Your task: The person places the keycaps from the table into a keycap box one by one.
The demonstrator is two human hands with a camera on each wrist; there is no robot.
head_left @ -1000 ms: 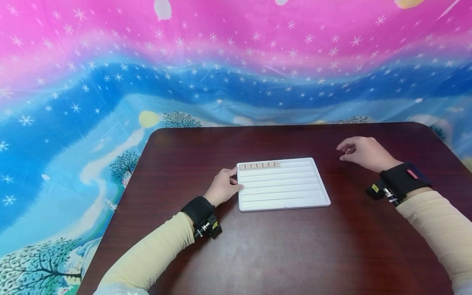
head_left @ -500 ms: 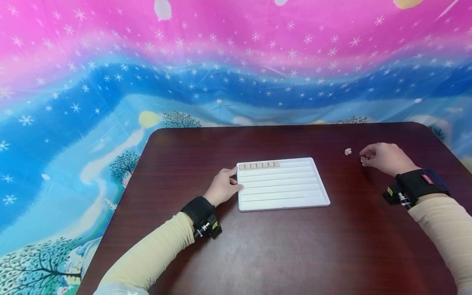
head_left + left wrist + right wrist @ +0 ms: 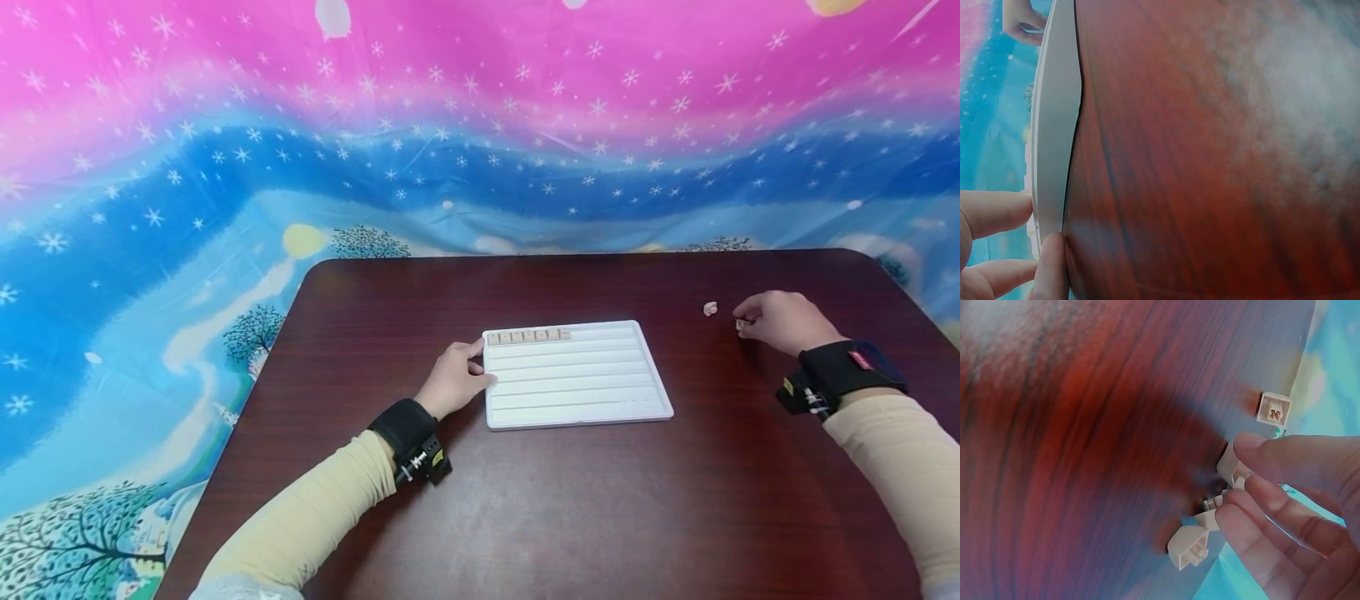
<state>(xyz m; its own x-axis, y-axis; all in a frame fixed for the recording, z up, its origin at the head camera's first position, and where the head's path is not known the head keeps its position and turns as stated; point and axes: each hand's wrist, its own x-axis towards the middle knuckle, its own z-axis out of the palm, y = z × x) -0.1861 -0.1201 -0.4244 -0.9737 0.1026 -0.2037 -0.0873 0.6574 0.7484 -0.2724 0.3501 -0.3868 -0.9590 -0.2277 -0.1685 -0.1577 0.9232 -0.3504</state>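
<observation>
A white ridged tray [image 3: 577, 375] lies on the table, with a row of beige keycaps [image 3: 528, 337] along its top-left groove. My left hand [image 3: 453, 379] grips the tray's left edge; the left wrist view shows its fingers and thumb [image 3: 1052, 262] against the tray's side. Toward the right of the table, my right hand [image 3: 787, 321] pinches a keycap [image 3: 1230, 464] between thumb and index finger. Other loose keycaps lie close to that hand, one hollow side up [image 3: 1274, 409], another [image 3: 1188, 546] by the lower fingers. The curled fingers partly hide further pieces.
The dark wooden table [image 3: 585, 508] ends at a far edge just beyond the right hand. Behind it hangs a pink and blue snowflake cloth [image 3: 480, 142]. In the head view a loose keycap [image 3: 710, 309] lies between the tray and the right hand.
My right hand has moved right and slightly nearer, uncovering a loose keycap on the table, and now pinches a keycap. The left hand and the tray have stayed in place.
</observation>
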